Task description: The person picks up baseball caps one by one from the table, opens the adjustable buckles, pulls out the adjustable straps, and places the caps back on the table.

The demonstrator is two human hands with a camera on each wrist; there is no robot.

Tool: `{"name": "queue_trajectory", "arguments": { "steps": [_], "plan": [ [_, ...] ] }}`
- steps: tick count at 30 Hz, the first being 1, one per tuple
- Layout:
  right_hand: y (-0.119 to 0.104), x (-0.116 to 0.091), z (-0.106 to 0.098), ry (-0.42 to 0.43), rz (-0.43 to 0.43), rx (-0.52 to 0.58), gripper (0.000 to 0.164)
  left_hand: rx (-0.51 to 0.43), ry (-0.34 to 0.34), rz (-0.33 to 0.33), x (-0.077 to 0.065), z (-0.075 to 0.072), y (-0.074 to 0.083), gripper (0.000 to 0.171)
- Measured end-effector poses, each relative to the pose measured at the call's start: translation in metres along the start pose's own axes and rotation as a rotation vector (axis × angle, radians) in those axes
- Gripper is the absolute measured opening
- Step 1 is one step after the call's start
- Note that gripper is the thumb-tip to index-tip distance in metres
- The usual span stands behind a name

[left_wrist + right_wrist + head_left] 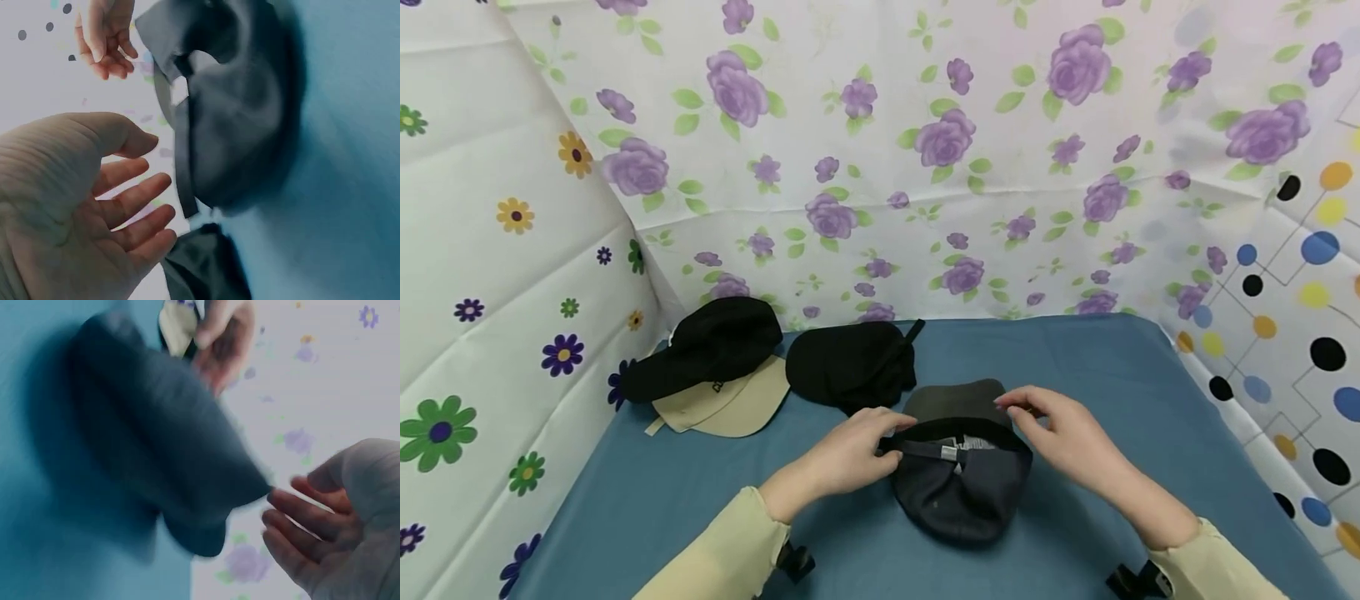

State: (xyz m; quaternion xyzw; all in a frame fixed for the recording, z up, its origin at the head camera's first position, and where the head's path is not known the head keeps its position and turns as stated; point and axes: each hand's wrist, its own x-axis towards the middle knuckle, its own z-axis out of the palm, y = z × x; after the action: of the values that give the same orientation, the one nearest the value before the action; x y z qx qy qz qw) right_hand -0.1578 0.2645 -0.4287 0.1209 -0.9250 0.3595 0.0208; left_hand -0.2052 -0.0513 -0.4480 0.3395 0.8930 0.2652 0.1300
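A dark grey cap (962, 504) lies on the blue cloth, its brim (951, 400) pointing to the back. Its opening faces up, showing a white label inside and a strap with a light buckle (949, 452) across the back. My left hand (847, 456) is at the cap's left edge, by the strap end, with fingers loosely bent. In the left wrist view the left palm (69, 219) shows nothing held. My right hand (1071, 435) is by the right side of the brim. The right wrist view shows its relaxed fingers (306, 512) right at the cap's edge.
Behind and to the left lies a black cap (850, 362) with its strap sticking up. Further left, another black cap (715, 346) rests on a beige cap (741, 408). Patterned cloth walls (865, 167) enclose the blue-covered table (1045, 350) at the back and sides.
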Motion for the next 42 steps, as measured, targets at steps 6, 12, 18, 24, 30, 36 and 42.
{"name": "queue_trajectory", "arguments": {
  "steps": [6,12,18,24,30,36,42],
  "plan": [
    [-0.027,0.004,0.021,-0.182,-0.125,-0.232,0.022,-0.035,-0.106,0.031,0.021,0.004,0.017,0.050],
    [-0.018,0.007,0.040,-0.268,-0.039,-0.354,0.022,-0.018,-0.178,0.018,0.031,0.011,0.016,0.056],
    [-0.007,0.007,0.033,-0.276,0.065,0.029,0.010,-0.147,-0.200,-0.004,0.030,0.005,0.011,0.058],
    [0.001,0.010,0.022,-0.363,0.001,0.371,0.009,-0.270,-0.183,0.027,0.026,-0.004,0.011,0.040],
    [0.007,0.016,0.022,-0.330,-0.066,0.429,0.008,-0.450,-0.167,0.072,0.020,-0.008,0.012,0.017],
    [0.002,0.014,0.032,-0.201,-0.111,0.246,0.010,-0.589,-0.135,0.063,0.015,0.001,0.013,0.016],
    [-0.010,0.006,0.041,0.180,-0.285,-0.117,0.027,-0.667,-0.014,-0.005,0.011,0.011,0.017,0.018]
  ]
}}
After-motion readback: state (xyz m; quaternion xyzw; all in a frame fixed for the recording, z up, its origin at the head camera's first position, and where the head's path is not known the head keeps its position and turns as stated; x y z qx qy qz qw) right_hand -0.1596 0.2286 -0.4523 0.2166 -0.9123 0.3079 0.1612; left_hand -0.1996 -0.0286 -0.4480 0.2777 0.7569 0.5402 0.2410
